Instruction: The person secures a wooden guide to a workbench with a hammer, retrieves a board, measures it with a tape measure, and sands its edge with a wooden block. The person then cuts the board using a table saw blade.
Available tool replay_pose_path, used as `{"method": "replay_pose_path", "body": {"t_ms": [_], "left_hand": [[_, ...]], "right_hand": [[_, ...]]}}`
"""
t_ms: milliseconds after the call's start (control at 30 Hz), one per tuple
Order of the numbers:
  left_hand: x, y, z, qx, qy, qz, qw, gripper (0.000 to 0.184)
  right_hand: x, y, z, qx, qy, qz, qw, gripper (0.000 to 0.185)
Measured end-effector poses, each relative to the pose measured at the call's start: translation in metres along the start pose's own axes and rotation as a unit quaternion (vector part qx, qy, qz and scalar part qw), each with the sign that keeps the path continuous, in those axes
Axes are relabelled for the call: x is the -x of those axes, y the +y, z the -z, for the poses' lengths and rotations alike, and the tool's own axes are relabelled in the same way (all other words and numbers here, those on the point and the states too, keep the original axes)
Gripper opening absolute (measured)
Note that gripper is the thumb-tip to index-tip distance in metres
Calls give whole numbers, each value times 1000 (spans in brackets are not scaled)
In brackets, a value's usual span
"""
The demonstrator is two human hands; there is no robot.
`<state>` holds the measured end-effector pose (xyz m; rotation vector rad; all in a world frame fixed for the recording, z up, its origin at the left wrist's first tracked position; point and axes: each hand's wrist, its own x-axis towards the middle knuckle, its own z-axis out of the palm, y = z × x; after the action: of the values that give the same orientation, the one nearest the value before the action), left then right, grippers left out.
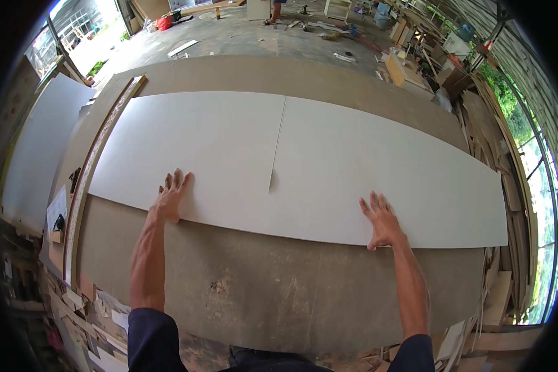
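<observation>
A long white panel lies flat on a brown work surface. A thin slit runs from its far edge part of the way towards me. My left hand rests on the panel near its front edge, left of the slit, with the fingers spread. To the right of the slit, my right hand also lies on the panel, fingers apart and thumb close to the front edge. Neither hand grasps anything.
A long wooden strip borders the panel's left end. Another white sheet leans at the far left. Stacked boards line the right side, and wood scraps lie below at left. In the background, a person's leg shows.
</observation>
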<state>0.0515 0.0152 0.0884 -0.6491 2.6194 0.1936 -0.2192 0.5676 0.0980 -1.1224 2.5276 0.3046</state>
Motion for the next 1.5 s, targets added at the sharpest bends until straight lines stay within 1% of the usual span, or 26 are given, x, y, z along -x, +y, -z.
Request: {"method": "replay_pose_path", "body": {"t_ms": [300,400,467,633,800,867,1000,1067,1500], "left_hand": [[-13,2,9,-15,-6,5,1000,146],[-18,1,11,-12,-8,5,1000,149],[-23,2,13,-11,-12,3,1000,150],[-29,0,13,-14,-7,1,1000,152],[-38,-4,11,-16,4,-7,1000,151],[-40,-6,11,-14,9,-11,1000,150],[-44,-2,15,-18,5,-5,1000,149],[-42,1,20,-18,2,-3,1000,149],[-54,4,30,-31,-9,5,999,147]], "right_hand": [[-12,5,5,-2,8,6,1000,151],[-14,3,12,-4,-9,-8,1000,152],[-16,7,8,-1,8,6,1000,150],[-21,9,10,-1,6,4,1000,150],[-26,11,12,-5,8,5,1000,151],[-27,9,18,-6,-14,-9,1000,154],[-30,13,17,-12,-12,-9,1000,154],[-33,15,16,-21,3,6,1000,151],[-46,20,26,-5,-12,-1,1000,152]]}}
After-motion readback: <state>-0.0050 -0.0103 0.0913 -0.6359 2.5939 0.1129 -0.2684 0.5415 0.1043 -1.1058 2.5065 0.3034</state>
